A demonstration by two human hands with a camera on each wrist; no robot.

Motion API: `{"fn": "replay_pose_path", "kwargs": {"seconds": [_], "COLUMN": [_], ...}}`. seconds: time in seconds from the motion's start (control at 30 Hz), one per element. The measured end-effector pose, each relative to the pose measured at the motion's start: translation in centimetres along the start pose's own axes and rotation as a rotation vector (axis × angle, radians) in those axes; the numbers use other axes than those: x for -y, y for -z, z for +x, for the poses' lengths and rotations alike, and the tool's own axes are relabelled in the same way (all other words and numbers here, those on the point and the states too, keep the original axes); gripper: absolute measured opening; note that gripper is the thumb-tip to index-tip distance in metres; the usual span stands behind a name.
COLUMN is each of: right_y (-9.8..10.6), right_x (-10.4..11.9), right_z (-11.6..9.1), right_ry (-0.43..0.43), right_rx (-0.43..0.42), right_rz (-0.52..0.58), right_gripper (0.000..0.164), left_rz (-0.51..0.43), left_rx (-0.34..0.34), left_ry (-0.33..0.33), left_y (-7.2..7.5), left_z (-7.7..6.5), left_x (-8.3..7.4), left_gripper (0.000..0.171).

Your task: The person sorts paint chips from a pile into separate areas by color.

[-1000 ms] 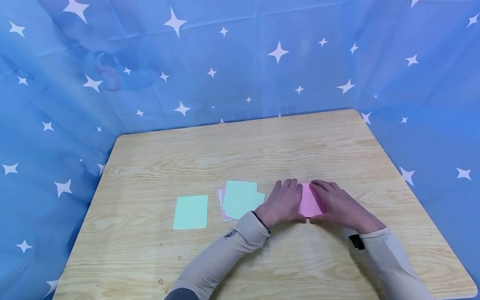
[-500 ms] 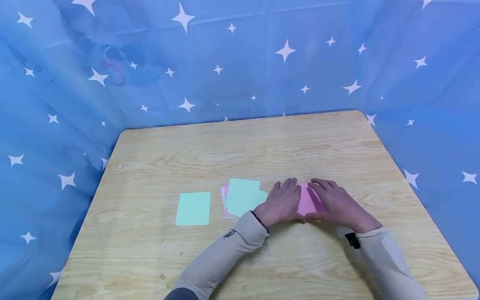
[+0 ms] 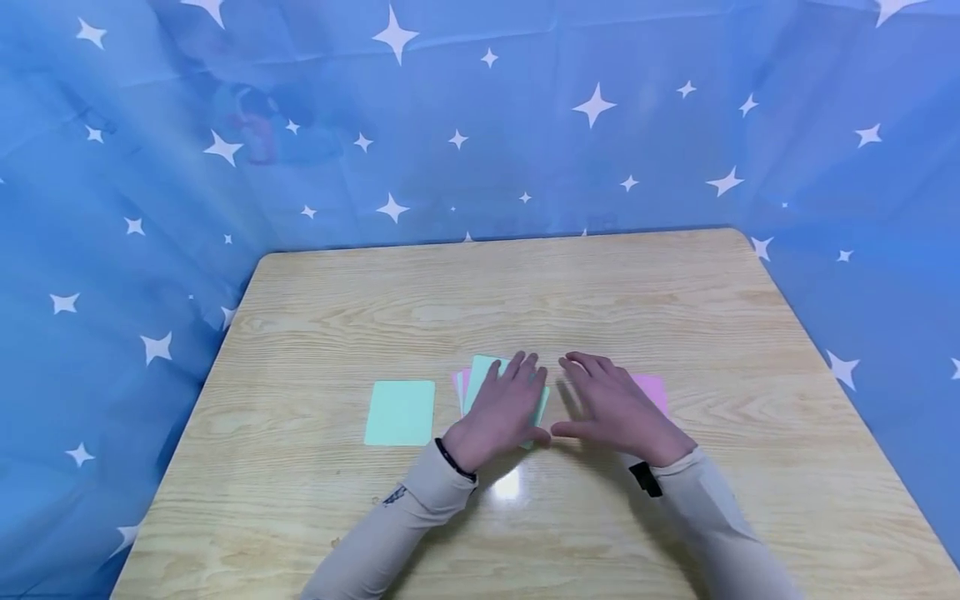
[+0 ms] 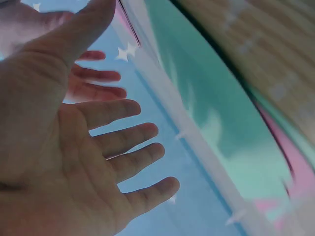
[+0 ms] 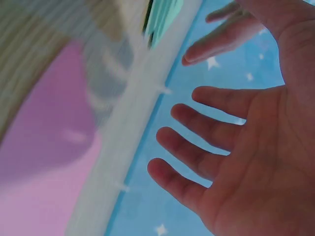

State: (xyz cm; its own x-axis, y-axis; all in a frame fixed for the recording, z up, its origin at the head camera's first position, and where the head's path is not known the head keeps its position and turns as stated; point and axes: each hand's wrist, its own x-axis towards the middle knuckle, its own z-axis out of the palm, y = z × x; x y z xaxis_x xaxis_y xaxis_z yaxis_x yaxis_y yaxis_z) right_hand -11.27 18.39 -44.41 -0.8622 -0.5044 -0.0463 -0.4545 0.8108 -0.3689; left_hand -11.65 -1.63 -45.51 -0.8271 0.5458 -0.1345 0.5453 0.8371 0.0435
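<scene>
My left hand is over a loose pile of mint-green cards and pink cards, hiding much of it. In the left wrist view its fingers are straight and spread, with nothing held. Right of it, my right hand hovers between that pile and a pink card, partly covering the pink one. The right wrist view shows its fingers spread too, apart from the pink card. A single mint-green card lies to the left of the pile.
The wooden table has rounded far corners. A blue curtain with white stars hangs behind it and along its sides.
Both hands have left the pink card and moved left. My left hand is now above the mixed pile. The head view has shifted slightly left, and the cards appear still on the table.
</scene>
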Motion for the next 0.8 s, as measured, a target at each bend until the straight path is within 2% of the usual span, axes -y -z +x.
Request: {"fn": "replay_pose_path", "kwargs": {"seconds": [0.13, 0.27, 0.53, 0.7, 0.8], "right_y": [-1.0, -2.3, -4.4, -4.7, -4.5], "right_x": [1.5, 2.7, 4.2, 4.4, 4.3], "right_z": [1.0, 1.9, 2.1, 2.3, 2.6], "right_ry": [0.018, 0.033, 0.056, 0.085, 0.094], "right_rx": [0.015, 0.032, 0.067, 0.045, 0.044], "right_rz": [-0.010, -0.024, -0.014, -0.076, -0.058], "right_gripper": [0.102, 0.104, 0.105, 0.098, 0.094], "left_rz": [-0.007, -0.026, -0.134, -0.132, -0.122], "left_rx": [0.004, 0.053, 0.140, 0.104, 0.075], "left_ry": [0.022, 0.020, -0.040, -0.070, -0.078], "left_y": [0.1, 0.0, -0.4, -0.5, -0.6], "left_z": [-1.3, -2.3, -3.2, -3.2, -3.0], "left_x": [1.8, 3.4, 5.2, 5.4, 5.5], "left_gripper": [0.107, 0.112, 0.106, 0.101, 0.097]}}
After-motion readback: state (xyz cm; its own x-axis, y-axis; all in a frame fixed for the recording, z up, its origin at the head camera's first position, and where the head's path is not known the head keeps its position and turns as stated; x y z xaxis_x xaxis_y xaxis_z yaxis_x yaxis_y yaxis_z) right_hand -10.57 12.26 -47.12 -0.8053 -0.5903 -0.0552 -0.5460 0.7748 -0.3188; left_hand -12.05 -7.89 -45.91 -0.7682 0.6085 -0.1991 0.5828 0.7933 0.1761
